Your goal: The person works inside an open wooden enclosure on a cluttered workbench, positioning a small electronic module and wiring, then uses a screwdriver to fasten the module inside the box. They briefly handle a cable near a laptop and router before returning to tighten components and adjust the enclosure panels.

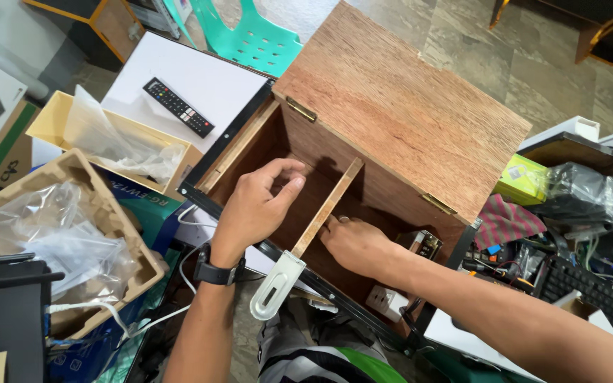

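An open wooden box (250, 145) stands in front of me, its lid (399, 99) tilted back on two brass hinges. A thin wooden divider (328, 206) runs through the inside. My left hand (257, 206), with a black wristwatch, hovers over the left compartment, fingers curled and holding nothing that I can see. My right hand (356, 245) reaches into the right compartment, fingertips against the divider's side; a ring shows on one finger. A white metal hasp (276, 285) hangs from the box's near edge.
A black remote (179, 107) lies on a white surface behind the box. Cardboard boxes and a pulp tray with plastic bags (72, 234) crowd the left. A green plastic chair (253, 39) stands at the back. Cluttered electronics, a keyboard (590, 294) and cables fill the right.
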The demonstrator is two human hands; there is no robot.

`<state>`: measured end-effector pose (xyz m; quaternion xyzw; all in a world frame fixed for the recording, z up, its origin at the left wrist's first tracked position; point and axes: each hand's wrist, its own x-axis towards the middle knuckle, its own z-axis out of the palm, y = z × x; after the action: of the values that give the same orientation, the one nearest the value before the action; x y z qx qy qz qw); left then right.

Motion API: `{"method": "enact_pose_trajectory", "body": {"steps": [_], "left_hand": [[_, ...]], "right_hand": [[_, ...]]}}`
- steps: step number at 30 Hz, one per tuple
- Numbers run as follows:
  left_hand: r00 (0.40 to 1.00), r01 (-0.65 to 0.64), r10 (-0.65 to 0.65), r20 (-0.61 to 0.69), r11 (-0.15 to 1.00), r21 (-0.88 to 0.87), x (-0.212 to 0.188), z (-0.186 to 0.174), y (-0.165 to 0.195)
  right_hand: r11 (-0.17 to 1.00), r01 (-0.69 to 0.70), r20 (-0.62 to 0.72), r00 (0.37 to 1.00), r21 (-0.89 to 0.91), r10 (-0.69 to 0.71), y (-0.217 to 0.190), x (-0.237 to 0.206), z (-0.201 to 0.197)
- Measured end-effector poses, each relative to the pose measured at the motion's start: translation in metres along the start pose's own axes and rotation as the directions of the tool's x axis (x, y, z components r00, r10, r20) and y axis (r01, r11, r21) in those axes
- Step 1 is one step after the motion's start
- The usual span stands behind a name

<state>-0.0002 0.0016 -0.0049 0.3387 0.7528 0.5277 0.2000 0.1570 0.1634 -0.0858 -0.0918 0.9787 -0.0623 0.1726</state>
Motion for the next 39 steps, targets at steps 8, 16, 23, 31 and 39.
{"method": "enact_pose_trajectory", "body": {"steps": [8, 16, 23, 31, 39], "left_hand": [[0.999, -0.035, 0.034, -0.038, 0.999, -0.030, 0.000, 0.001, -0.003], [1.000, -0.021, 0.020, -0.022, 0.998, -0.057, -0.001, 0.002, -0.003], [1.000, 0.010, -0.011, -0.006, 0.997, -0.080, -0.002, 0.003, -0.004], [1.000, -0.015, 0.015, 0.006, 0.995, -0.097, -0.003, 0.003, -0.004], [0.999, -0.020, 0.022, 0.040, 0.998, -0.060, -0.005, 0.003, 0.001]], "right_hand": [[0.997, -0.081, 0.056, 0.995, -0.004, 0.081, -0.005, -0.006, 0.002], [0.990, -0.109, 0.054, 0.992, -0.085, 0.114, -0.014, -0.014, 0.001], [0.984, -0.126, 0.052, 0.990, -0.124, 0.133, -0.017, -0.011, 0.010], [0.979, -0.159, -0.076, 0.986, -0.127, 0.150, -0.016, -0.007, 0.029], [0.917, -0.375, 0.032, 0.927, 0.138, 0.374, -0.013, 0.000, 0.017]]}}
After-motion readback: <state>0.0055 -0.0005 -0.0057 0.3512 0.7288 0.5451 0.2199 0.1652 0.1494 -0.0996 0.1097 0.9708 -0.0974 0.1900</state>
